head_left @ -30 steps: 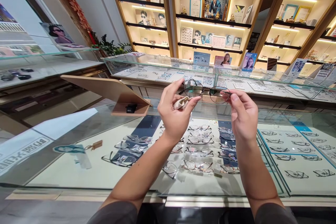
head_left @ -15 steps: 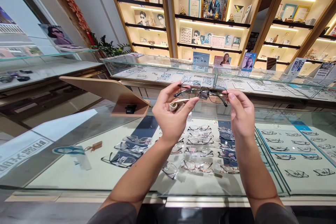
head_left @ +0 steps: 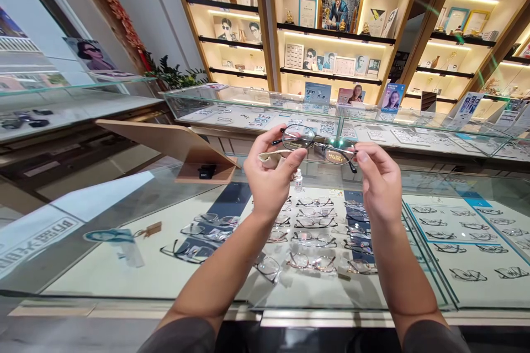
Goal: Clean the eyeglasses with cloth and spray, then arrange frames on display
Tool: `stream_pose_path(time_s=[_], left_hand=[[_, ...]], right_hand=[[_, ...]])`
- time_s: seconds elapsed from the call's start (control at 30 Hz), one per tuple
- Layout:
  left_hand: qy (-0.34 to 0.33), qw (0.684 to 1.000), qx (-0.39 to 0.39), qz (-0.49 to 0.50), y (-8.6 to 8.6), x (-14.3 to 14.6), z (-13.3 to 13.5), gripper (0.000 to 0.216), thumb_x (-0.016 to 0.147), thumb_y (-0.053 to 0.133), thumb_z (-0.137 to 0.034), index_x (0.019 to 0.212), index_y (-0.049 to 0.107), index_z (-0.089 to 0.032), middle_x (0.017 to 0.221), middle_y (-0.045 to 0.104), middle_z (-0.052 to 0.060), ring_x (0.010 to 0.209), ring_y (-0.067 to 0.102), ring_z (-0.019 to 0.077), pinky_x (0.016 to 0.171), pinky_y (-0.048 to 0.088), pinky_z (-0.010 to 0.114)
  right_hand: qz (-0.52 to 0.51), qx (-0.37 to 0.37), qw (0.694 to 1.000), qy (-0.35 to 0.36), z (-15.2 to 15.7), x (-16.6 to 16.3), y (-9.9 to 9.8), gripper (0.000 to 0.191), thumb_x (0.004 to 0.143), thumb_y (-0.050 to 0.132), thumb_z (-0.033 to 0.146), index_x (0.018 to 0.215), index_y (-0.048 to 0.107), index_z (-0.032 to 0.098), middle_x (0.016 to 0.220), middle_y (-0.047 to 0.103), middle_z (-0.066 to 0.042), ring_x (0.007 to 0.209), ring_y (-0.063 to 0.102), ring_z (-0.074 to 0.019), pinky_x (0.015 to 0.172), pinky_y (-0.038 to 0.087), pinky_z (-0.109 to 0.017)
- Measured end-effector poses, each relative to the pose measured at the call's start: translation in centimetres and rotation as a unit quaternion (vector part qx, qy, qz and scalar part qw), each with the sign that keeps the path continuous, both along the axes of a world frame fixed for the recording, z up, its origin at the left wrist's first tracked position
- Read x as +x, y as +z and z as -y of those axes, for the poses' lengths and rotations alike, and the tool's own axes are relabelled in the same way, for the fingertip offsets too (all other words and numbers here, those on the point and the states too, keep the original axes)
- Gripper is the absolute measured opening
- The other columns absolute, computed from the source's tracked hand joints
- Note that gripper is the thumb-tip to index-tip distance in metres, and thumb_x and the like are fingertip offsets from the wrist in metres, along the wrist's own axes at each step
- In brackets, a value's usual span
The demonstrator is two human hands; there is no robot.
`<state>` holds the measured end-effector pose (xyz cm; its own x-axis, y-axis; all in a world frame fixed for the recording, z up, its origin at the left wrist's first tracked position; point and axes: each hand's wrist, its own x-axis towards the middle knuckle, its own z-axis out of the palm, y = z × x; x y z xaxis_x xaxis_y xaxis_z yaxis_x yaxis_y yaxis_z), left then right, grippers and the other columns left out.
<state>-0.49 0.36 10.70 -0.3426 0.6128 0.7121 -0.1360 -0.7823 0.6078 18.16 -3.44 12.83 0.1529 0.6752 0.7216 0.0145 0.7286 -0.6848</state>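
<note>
A pair of dark thin-rimmed eyeglasses (head_left: pixel 318 143) is held up above the glass counter, between my two hands. My left hand (head_left: pixel 269 176) pinches its left side and also keeps a folded pale cloth (head_left: pixel 272 160) tucked in the palm. The fingers of my right hand (head_left: pixel 380 179) grip the frame's right end. Gold lettering shows on the right lens, and a green glint lies near its upper edge. Just below the glasses, a small white bottle (head_left: pixel 298 180) stands on the counter.
Rows of eyeglasses (head_left: pixel 315 223) lie inside the glass display counter (head_left: pixel 103 287) under my arms. A tilted wooden-backed stand (head_left: pixel 165 140) sits to the left, near a small black object (head_left: pixel 206 171). Farther back are another glass case (head_left: pixel 248 100) and lit shelves (head_left: pixel 335 33).
The glasses have tilted, their right side dropping slightly, and the lens lettering now shows. My left thumb has shifted up and left, and the small bottle has come into fuller view.
</note>
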Motion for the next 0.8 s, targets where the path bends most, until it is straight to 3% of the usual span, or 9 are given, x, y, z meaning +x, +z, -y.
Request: stream_pose_path(time_s=[0.2,0.3,0.37,0.53,0.63,0.8], left_hand=[[-0.139,0.986,-0.082,0.032,0.7,-0.3,-0.1,0.068,0.075,0.099,-0.06,0.125,0.072,-0.023,0.103,0.077,0.004,0.046,0.043,0.0023,0.04,0.035,0.021],[-0.232,0.958,-0.167,0.005,1.0,-0.8,0.7,0.073,0.069,0.099,-0.064,0.122,0.072,-0.021,0.081,0.07,0.0,0.046,0.041,0.0042,0.041,0.032,0.021],[-0.283,0.936,-0.209,-0.026,0.7,-1.2,1.7,0.071,0.07,0.097,-0.067,0.117,0.073,-0.019,0.07,0.061,-0.003,0.045,0.039,0.005,0.042,0.032,0.021],[-0.333,0.897,-0.287,-0.041,-1.3,-2.1,5.1,0.067,0.066,0.093,-0.076,0.095,0.073,-0.019,0.073,0.062,0.001,0.05,0.045,0.0078,0.043,0.035,0.022],[-0.344,0.874,-0.342,0.002,-2.8,-2.6,6.9,0.066,0.059,0.096,-0.077,0.079,0.065,-0.021,0.067,0.055,-0.001,0.049,0.038,0.0066,0.042,0.03,0.02],[-0.382,0.833,-0.4,0.008,-5.2,-4.3,8.7,0.056,0.066,0.091,-0.07,0.075,0.062,-0.022,0.062,0.045,-0.004,0.049,0.029,0.0066,0.043,0.027,0.02]], right_hand=[[0.128,0.085,0.988,-0.015,0.4,0.6,0.3,0.028,0.099,0.07,0.044,0.123,0.08,0.034,0.122,0.071,-0.005,0.121,0.066,-0.0279,0.11,0.057,-0.052],[0.23,0.107,0.966,-0.055,0.8,0.6,0.9,0.042,0.094,0.077,0.043,0.136,0.077,0.04,0.135,0.068,-0.005,0.132,0.061,-0.0321,0.12,0.05,-0.058],[0.274,0.108,0.954,-0.057,1.3,0.2,1.1,0.04,0.094,0.078,0.043,0.135,0.079,0.043,0.138,0.068,-0.005,0.134,0.06,-0.0335,0.12,0.048,-0.06],[0.314,0.121,0.941,-0.026,2.7,-1.1,0.2,0.024,0.097,0.077,0.041,0.119,0.085,0.046,0.129,0.073,-0.003,0.126,0.063,-0.0342,0.116,0.048,-0.061],[0.313,0.141,0.939,-0.004,3.5,-2.2,-0.8,0.022,0.1,0.075,0.037,0.116,0.086,0.045,0.123,0.075,-0.003,0.119,0.066,-0.0322,0.111,0.051,-0.059],[0.3,0.112,0.944,0.083,4.1,-4.9,-2.0,0.011,0.101,0.076,0.037,0.109,0.085,0.035,0.118,0.077,-0.004,0.109,0.068,-0.0281,0.101,0.053,-0.052]])
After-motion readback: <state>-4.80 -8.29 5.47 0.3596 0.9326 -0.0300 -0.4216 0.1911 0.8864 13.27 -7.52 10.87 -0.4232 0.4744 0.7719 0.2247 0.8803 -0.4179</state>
